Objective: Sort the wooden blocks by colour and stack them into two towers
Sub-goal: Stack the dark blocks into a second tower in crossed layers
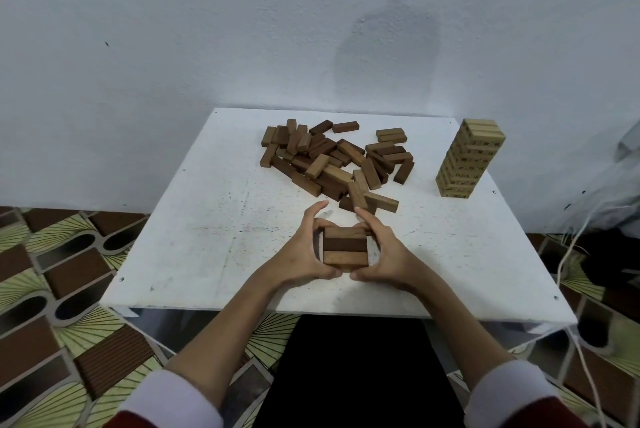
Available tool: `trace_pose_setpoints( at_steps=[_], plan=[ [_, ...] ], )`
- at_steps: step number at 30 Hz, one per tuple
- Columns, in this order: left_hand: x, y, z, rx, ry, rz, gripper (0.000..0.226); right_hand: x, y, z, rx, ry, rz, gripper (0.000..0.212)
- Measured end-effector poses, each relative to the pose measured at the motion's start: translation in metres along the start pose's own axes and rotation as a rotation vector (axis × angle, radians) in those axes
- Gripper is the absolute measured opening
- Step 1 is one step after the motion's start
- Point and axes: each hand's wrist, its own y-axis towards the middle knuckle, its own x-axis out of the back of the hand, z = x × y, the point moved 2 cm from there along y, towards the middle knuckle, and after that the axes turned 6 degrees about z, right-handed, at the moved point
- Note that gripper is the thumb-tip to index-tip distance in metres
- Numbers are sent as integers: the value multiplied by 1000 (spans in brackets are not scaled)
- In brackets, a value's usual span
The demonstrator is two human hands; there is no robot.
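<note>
White table (207,219) against pale wall (173,29); patterned floor (52,289); both hands' grip clamps brown block stack (345,247).

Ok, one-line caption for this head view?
Both hands square up a short brown stack on the white table; loose pile behind, pale tower far right.

Your left hand (304,254) and right hand (384,254) cup the two sides of a low brown stack (345,247) near the front edge of the white table (194,237), its top layer three blocks lying side by side, thumbs nearly meeting in front of it. Behind your fingers, toward the back edge, lies a loose heap of blocks (332,161) in dark and lighter brown. A tall pale tower (467,159) stands near the back right corner, well apart from the heap.
</note>
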Motion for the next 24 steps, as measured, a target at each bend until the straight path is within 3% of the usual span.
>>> trace_pose_setpoints(
  at_steps=[5, 9, 14, 18, 24],
  plan=[
    [-1, 1, 0, -6, 4, -6, 114, -1, 5, -2, -8, -19, 0, 106],
    [-4, -5, -2, 21, 56, -44, 113, -3, 1, -1, 8, -25, -23, 115],
    [-12, -23, 0, 43, 484, -140, 111, -9, -17, -2, 32, -128, -172, 111],
    [-23, -22, 5, 127, 829, -99, 113, -18, -27, 1, -9, -376, -253, 102],
    [-26, -19, 6, 149, 958, -76, 114, -27, -21, -4, -50, -612, -193, 103]
  ],
)
